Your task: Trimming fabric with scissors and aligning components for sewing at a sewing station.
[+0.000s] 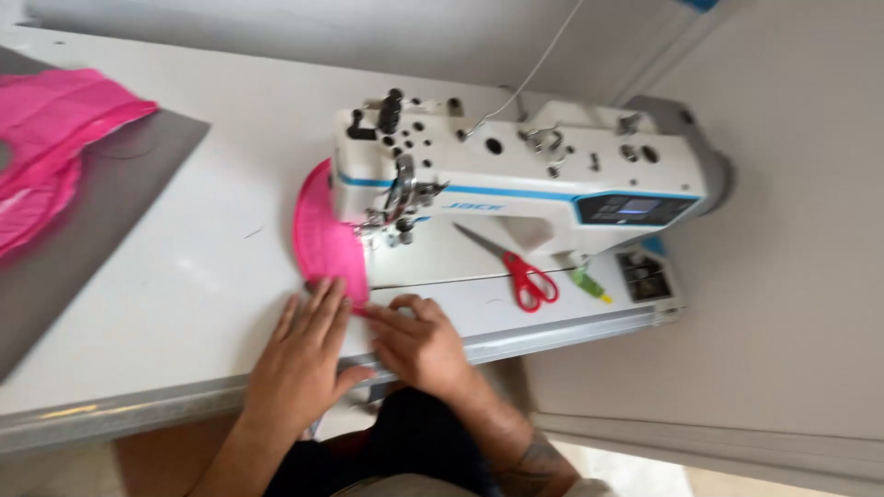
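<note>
Both hands are working at the near edge of the white table, at about six o'clock in the view. The left hand is lying flat, fingers spread, pressing on the table beside the near end of the pink fabric piece. The right hand is curling loosely, its fingertips pinching or pinning the fabric's near corner; which of the two is hard to tell through the blur.

As a judgement, the stitching is looking only partly done: the curved pink strip is running from the hands toward twelve o'clock, bending left around the needle area of the white sewing machine, with its far end appearing to sit under the foot. More pink fabric, thin and slightly glossy, is lying in folds on a grey mat at ten o'clock.

Red-handled scissors are resting on the machine bed at three o'clock of the hands, a small green tool just beyond them.
</note>
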